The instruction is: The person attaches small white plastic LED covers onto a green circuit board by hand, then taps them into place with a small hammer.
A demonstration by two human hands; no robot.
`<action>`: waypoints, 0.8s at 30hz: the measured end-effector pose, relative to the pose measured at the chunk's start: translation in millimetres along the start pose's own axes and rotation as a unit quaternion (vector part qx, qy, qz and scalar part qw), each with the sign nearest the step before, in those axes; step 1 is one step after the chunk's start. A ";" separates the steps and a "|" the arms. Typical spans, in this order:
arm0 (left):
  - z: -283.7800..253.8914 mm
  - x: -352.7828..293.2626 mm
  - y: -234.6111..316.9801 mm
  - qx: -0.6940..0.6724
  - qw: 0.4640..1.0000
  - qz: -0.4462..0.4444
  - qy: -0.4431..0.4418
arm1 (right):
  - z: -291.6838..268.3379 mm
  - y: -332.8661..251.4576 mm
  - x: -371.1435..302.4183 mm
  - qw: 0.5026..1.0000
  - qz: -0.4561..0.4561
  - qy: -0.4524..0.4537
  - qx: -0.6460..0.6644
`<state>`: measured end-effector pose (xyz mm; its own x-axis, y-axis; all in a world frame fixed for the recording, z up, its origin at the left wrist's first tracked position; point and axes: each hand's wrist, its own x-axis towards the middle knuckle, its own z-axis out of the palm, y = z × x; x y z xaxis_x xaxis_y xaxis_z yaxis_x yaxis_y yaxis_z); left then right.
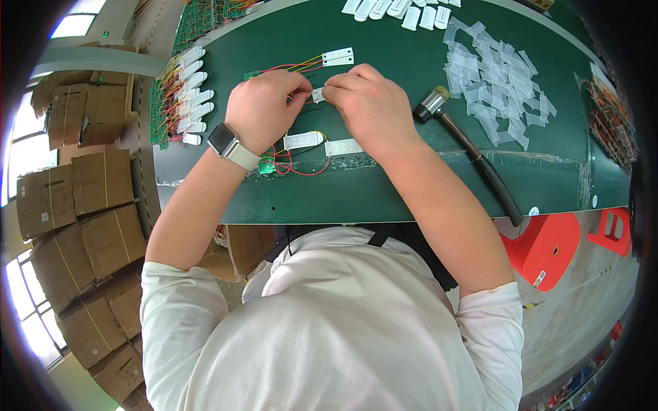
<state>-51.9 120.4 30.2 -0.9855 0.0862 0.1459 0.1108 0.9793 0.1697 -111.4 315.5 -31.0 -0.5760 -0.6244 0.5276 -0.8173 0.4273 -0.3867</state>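
Two hands, L [264, 109] & R [373, 109], both pinching one small white LED strip [318, 94] w/ coloured wires, mid green bench [384, 185]. Mallet [466, 147] just R of R hand; clear covers [497, 82] beyond; wired strips [322, 144] below hands.

There is one view, taken from a camera worn on the person's head, looking steeply down over the chest and forearms. It faces forward and down onto a green table [384, 185], whose near edge crosses the middle of the picture. The left hand [264, 109] and right hand [373, 106] sit close below the lens, a little above centre. The wide lens bends straight edges toward the dark round rim. At the left edge stacked cardboard boxes [75, 205] show on the floor; at the lower right, an orange stool [545, 246].
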 end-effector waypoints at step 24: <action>15.1 -11.5 -15.5 -0.118 0.993 0.008 0.027 | 3.6 0.3 0.8 0.999 0.028 0.016 0.030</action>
<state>-44.2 107.0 11.2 -0.9759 0.0858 0.2008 0.1600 0.9068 0.3901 -112.0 312.8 -33.4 -0.6223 -0.5792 0.5265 -0.7814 0.4203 -0.4613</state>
